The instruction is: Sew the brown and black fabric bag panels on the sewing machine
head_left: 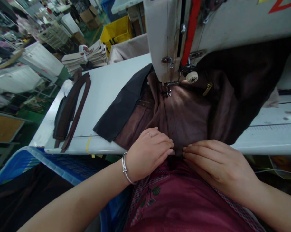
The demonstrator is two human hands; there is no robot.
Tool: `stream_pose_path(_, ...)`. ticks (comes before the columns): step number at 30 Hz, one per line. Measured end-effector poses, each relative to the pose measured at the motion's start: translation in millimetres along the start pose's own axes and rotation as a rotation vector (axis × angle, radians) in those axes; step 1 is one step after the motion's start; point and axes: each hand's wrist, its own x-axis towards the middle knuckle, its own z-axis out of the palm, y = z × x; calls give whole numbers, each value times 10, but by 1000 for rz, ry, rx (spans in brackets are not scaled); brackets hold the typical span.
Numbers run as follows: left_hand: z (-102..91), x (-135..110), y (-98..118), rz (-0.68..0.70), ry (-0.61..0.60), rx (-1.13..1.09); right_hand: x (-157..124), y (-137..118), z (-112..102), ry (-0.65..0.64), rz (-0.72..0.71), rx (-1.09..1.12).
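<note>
A brown leather-like piece (189, 116) with a gold zip pull (207, 89) and a short zip lies under the sewing machine (168, 42). Its seam runs from the presser foot (169, 92) toward me. My left hand (151, 149) is closed on the near edge of the piece, left of the seam, fingers bent over it. On the other side of the seam, my right hand (215, 161) grips the same edge with fingers pressed together; its thumb is mostly hidden. A black lining panel (122, 106) sticks out at the left.
Dark brown strips (73, 109) lie at the left of the white table (107, 80). A blue basket (39, 154) holding dark material stands below the table's left edge. Beyond are stacked pale pieces (87, 58), a yellow crate (117, 30) and a person (24, 24) in the distance.
</note>
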Motion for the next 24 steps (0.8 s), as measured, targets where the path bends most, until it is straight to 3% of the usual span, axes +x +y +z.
stream_pose_path(7, 138, -106, 104, 61, 72, 148, -16, -6, 20, -18, -16, -15)
stream_pose_path(11, 71, -82, 148, 47, 66, 91, 37, -43, 28, -34, -55, -124)
stream_pose_path(14, -23, 94, 46, 37, 40, 78, 112, -81, 8, -18, -84, -168)
stream_pose_path(18, -12, 365, -187, -34, 53, 327, 167, -97, -13, 6, -81, -196)
stream_pose_path(24, 101, 427, -292, -62, 14, 436, 190, 22, -39, -46, -114, -267)
